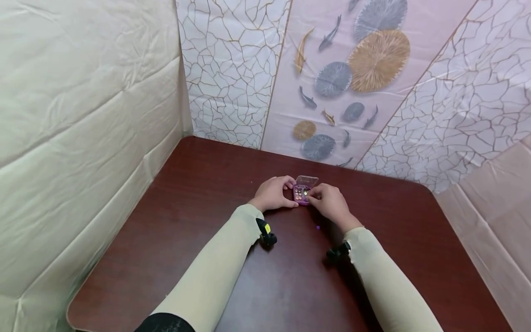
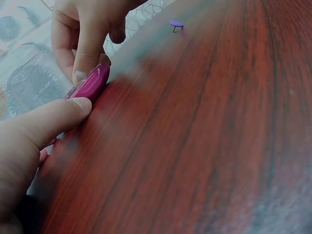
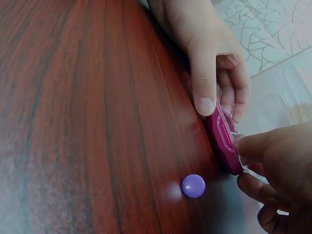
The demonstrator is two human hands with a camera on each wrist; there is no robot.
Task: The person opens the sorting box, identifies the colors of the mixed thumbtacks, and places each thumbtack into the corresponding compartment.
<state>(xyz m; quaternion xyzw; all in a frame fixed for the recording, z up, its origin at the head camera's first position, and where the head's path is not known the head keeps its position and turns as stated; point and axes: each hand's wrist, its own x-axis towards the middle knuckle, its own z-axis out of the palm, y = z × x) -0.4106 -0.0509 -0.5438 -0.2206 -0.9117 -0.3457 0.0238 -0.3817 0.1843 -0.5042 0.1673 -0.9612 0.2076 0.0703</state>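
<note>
A small magenta compartment case (image 1: 296,201) lies on the table, its clear lid (image 1: 307,180) raised at the back. Several small gold and orange pieces (image 1: 297,194) sit in its compartments. My left hand (image 1: 273,192) holds the case's left side, thumb along the front wall and fingers behind. The right hand (image 1: 330,203) bends over the right end, thumb and fingertips reaching into the compartments; whatever lies between these tips is hidden. A purple round-headed pin (image 3: 193,185) rests on the table in front of the case. The left wrist view shows the pin (image 2: 176,24) standing on its thin shaft.
The dark red wooden table (image 1: 199,184) has rounded corners. Pale cloth (image 1: 103,92) hangs along its left side, and a patterned sheet (image 1: 232,69) covers the back. Black wrist cameras (image 1: 267,237) are strapped to both sleeves.
</note>
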